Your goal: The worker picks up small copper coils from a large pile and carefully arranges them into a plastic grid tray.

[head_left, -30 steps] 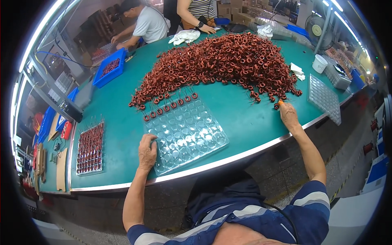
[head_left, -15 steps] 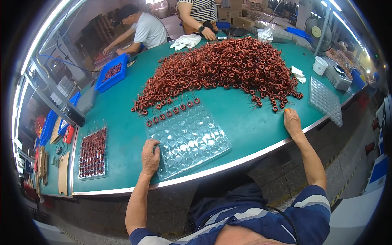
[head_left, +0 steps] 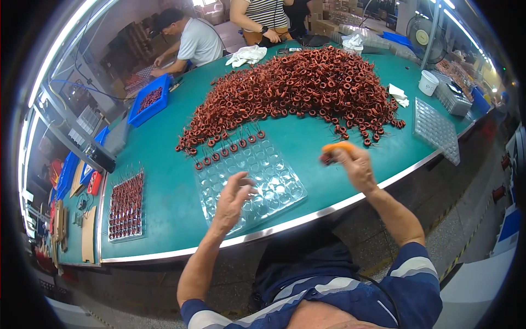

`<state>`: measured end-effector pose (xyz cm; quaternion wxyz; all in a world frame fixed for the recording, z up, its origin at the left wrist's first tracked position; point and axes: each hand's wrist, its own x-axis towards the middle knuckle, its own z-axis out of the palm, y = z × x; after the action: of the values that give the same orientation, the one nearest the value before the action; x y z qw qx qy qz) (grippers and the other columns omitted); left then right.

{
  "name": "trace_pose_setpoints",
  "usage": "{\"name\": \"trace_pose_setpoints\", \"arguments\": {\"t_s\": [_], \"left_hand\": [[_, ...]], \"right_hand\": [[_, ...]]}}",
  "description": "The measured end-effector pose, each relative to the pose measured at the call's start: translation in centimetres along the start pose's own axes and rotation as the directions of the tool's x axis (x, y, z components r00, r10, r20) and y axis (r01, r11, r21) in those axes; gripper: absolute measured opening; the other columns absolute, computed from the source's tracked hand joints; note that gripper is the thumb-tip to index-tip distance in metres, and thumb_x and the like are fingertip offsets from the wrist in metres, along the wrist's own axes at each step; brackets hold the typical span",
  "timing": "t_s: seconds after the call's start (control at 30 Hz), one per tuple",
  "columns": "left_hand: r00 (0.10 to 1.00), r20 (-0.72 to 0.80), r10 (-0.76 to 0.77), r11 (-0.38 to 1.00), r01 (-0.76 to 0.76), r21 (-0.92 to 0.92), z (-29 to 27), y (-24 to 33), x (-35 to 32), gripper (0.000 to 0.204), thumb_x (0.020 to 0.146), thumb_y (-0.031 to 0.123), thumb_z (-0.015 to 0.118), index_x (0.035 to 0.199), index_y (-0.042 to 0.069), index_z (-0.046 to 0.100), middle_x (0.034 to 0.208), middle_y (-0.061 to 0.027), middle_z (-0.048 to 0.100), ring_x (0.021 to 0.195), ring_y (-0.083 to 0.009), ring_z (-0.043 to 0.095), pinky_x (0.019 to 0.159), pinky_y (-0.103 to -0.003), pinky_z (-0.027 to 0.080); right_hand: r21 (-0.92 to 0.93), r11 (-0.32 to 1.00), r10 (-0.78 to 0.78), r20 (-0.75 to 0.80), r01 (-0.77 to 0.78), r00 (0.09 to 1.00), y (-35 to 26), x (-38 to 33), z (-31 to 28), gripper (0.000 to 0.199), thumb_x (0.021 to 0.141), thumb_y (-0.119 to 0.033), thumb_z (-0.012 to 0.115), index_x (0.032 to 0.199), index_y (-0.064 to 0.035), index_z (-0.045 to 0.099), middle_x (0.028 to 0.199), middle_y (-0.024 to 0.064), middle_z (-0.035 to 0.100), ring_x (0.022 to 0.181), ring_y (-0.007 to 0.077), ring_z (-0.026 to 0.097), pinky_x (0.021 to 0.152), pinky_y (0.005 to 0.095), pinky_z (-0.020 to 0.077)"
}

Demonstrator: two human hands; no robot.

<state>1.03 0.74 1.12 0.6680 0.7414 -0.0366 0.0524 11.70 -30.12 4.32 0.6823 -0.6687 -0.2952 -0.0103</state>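
Observation:
My right hand (head_left: 356,167) is in the air right of the clear plastic tray (head_left: 296,191), pinching a toroidal coil (head_left: 327,159), a small red-brown ring; motion blurs it. An orange cover sits on one of its fingers. My left hand (head_left: 233,203) hovers over the tray's near left part, fingers apart and nothing in them. Along the tray's far edge stands one row of coils (head_left: 233,147) with their wire leads pointing up and away. The other round pockets I can see hold nothing. Beyond the tray spreads a large heap of the same coils (head_left: 296,82).
A tray filled with coils (head_left: 126,205) lies at the left of the green table (head_left: 164,170). Farther back is a blue bin (head_left: 149,100) of coils. Another clear tray (head_left: 435,129) overhangs the right edge, near a white cup (head_left: 428,82). Two people are across the table.
My right hand has come left from the heap's right end, carrying a coil. My left hand has left the tray's left edge and moved right, over the pockets.

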Motion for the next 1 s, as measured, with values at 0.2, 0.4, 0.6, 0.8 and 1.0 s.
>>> {"name": "trace_pose_setpoints", "arguments": {"t_s": [0.2, 0.4, 0.6, 0.8, 1.0], "left_hand": [[0.967, 0.250, 0.043, 0.923, 0.058, -0.380, 5.6, 3.2, 0.2, 0.050, 0.100, 0.038, 0.045, 0.132, 0.000, 0.040, 0.105, -0.0155, 0.060, 0.092, -0.0216, 0.065, 0.081, -0.032, 0.053], [0.993, 0.110, -0.029, 0.921, 0.069, -0.382, 5.1, 2.5, -0.3, 0.033, 0.099, 0.026, 0.051, 0.116, -0.002, 0.057, 0.092, -0.0092, 0.063, 0.077, -0.0173, 0.062, 0.072, -0.030, 0.052], [0.999, -0.022, -0.042, 0.966, 0.035, -0.257, 5.4, 2.5, 0.6, 0.028, 0.097, 0.021, 0.055, 0.108, -0.004, 0.061, 0.085, -0.0066, 0.063, 0.072, -0.0136, 0.059, 0.067, -0.027, 0.049], [0.995, -0.050, -0.085, 0.934, 0.062, -0.353, 5.6, 1.4, 1.9, 0.019, 0.099, 0.017, 0.049, 0.100, 0.000, 0.058, 0.077, -0.0049, 0.056, 0.065, -0.0129, 0.055, 0.061, -0.025, 0.046], [0.994, -0.100, -0.040, 0.880, -0.012, -0.474, 5.3, 1.4, 1.5, 0.018, 0.100, 0.018, 0.047, 0.101, 0.004, 0.058, 0.077, -0.0038, 0.055, 0.063, -0.0112, 0.052, 0.057, -0.023, 0.045]], "right_hand": [[0.107, 0.991, -0.113, 0.283, 0.086, 0.952, -0.8, 0.7, 7.9, 0.020, 0.095, -0.015, 0.059, 0.104, -0.0011, 0.069, 0.091, 0.0055, 0.064, 0.080, 0.0138, 0.061, 0.070, 0.0263, 0.0490], [-0.395, 0.764, -0.488, 0.164, 0.510, 0.857, 0.0, 0.5, 9.0, 0.017, 0.083, -0.016, 0.072, 0.095, -0.0044, 0.071, 0.089, 0.0082, 0.062, 0.081, 0.0222, 0.059, 0.069, 0.0317, 0.0489], [-0.616, 0.376, -0.720, 0.276, 0.692, 0.637, 0.3, 0.4, 8.6, 0.013, 0.068, -0.008, 0.069, 0.080, -0.0040, 0.064, 0.083, 0.0062, 0.055, 0.081, 0.0234, 0.055, 0.078, 0.0383, 0.0421], [-0.556, 0.556, -0.629, 0.204, 0.617, 0.750, 1.4, 0.6, 9.2, 0.011, 0.074, -0.008, 0.070, 0.084, -0.0037, 0.066, 0.089, 0.0058, 0.055, 0.088, 0.0245, 0.054, 0.081, 0.0398, 0.0416], [-0.251, 0.888, -0.385, 0.048, 0.384, 0.922, 2.2, 0.5, 9.8, 0.013, 0.080, -0.012, 0.072, 0.089, -0.0043, 0.069, 0.095, 0.0082, 0.059, 0.093, 0.0251, 0.056, 0.080, 0.0366, 0.0452]]}}
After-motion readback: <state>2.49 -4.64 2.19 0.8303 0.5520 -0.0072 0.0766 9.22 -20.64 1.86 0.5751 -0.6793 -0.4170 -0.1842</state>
